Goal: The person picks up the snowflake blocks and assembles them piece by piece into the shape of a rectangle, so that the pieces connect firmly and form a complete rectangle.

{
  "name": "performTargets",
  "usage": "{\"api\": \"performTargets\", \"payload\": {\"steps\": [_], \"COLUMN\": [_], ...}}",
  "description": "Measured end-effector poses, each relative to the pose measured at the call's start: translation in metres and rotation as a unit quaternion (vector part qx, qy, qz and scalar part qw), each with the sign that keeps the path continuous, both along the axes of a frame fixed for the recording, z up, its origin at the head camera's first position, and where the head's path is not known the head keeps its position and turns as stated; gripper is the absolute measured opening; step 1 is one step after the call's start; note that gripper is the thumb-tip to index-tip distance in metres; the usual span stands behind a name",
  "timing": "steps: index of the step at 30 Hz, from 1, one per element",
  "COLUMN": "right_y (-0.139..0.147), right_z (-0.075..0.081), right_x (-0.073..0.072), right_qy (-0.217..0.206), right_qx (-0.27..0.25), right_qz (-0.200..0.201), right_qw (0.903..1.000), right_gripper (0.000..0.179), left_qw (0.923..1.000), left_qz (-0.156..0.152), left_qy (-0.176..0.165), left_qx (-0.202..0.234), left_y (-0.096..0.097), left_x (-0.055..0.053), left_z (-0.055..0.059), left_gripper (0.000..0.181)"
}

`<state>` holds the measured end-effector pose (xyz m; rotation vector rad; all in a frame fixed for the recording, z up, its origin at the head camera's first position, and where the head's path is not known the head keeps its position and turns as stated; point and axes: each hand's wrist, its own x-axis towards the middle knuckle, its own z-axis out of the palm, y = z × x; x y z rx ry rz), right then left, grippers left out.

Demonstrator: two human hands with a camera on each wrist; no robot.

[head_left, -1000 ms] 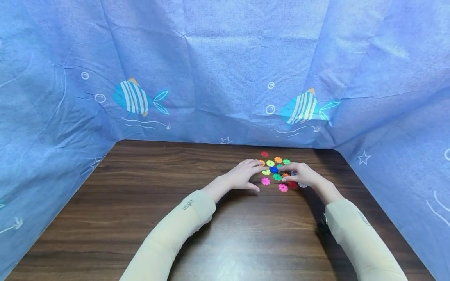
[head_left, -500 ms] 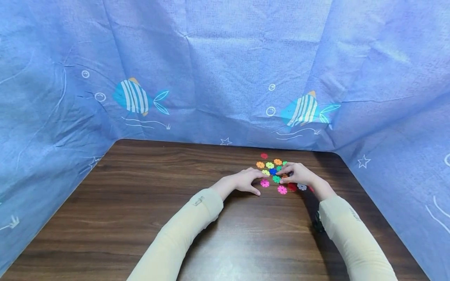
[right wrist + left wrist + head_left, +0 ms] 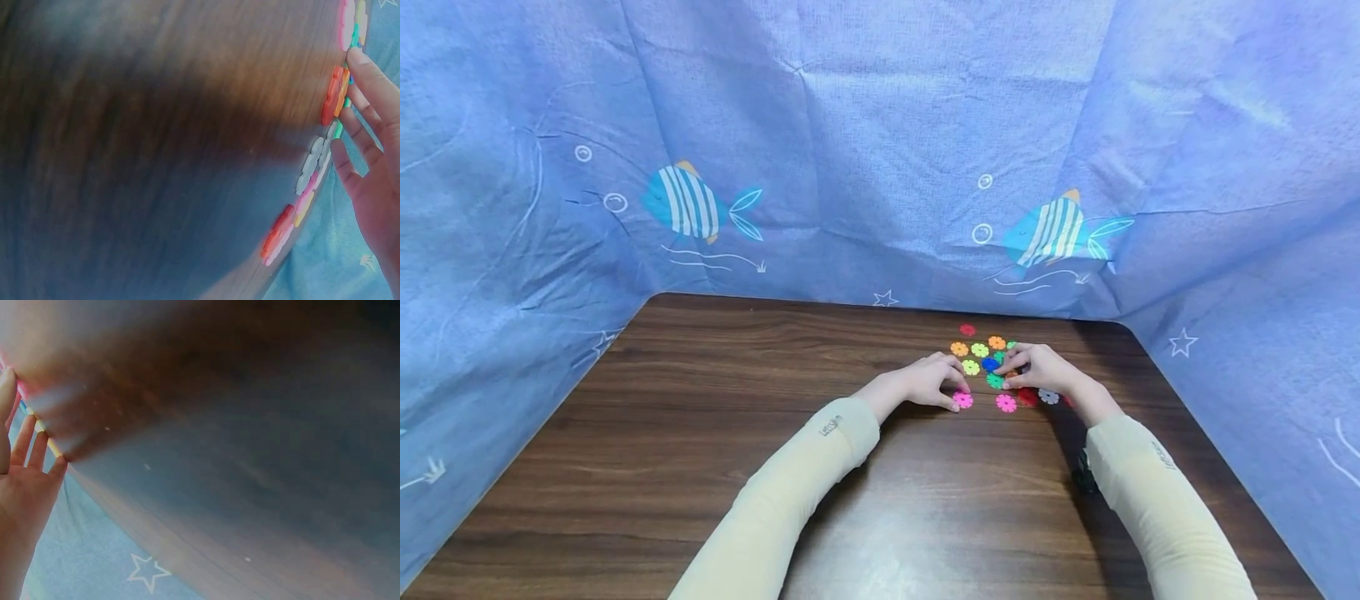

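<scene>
In the head view several flower-shaped plastic snowflake discs lie flat in a group at the table's far right. My left hand [image 3: 935, 381] is at the group's left side, thumb and fingertips at the edges of a pink snowflake disc [image 3: 962, 401], pinching it. Across from it, my right hand [image 3: 1043, 368] reaches in from the right. Its fingertips rest by a blue disc [image 3: 990, 365] and its thumb by a green disc [image 3: 995, 381]; I see nothing lifted. The right hand partly covers an orange disc. In the right wrist view a red disc [image 3: 331, 97] lies below the thumb.
A second pink disc [image 3: 1006, 403], a grey disc [image 3: 1048, 397] and a dark red disc [image 3: 1027, 397] lie nearer me. Orange, yellow and red discs lie behind. The brown wooden table [image 3: 737, 417] meets a blue fish-print curtain [image 3: 880, 167] at its far edge.
My left hand has come from over the yellow disc down to the near pink disc, which has shifted slightly toward me. My right hand stays over the same discs; the blue one has shifted slightly right.
</scene>
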<state>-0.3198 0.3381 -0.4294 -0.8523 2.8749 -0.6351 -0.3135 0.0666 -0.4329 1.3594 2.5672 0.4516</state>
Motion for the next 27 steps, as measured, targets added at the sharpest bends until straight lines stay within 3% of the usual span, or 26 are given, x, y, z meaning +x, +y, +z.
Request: {"api": "performTargets", "payload": {"steps": [10, 18, 22, 27], "right_y": [-0.001, -0.010, -0.017, -0.021], "right_z": [0.003, 0.006, 0.006, 0.007], "right_x": [0.001, 0.000, 0.001, 0.003], "right_qy": [-0.022, -0.010, -0.028, -0.040], "right_qx": [-0.004, 0.006, 0.013, 0.013], "right_qz": [-0.007, -0.017, -0.033, -0.037], "right_qw": [0.9997, 0.9998, 0.9990, 0.9985], "right_gripper": [0.019, 0.023, 0.023, 0.024], "left_qw": [0.9993, 0.9967, 0.9964, 0.9950], "left_qz": [-0.023, -0.024, -0.028, -0.006], "left_qy": [-0.001, -0.055, -0.062, -0.074], "left_qx": [0.028, 0.054, 0.051, 0.067], "left_y": [-0.005, -0.012, -0.017, -0.025], "left_x": [0.005, 0.011, 0.018, 0.022], "left_z": [0.002, 0.006, 0.008, 0.010], "left_gripper": [0.022, 0.021, 0.021, 0.017]}}
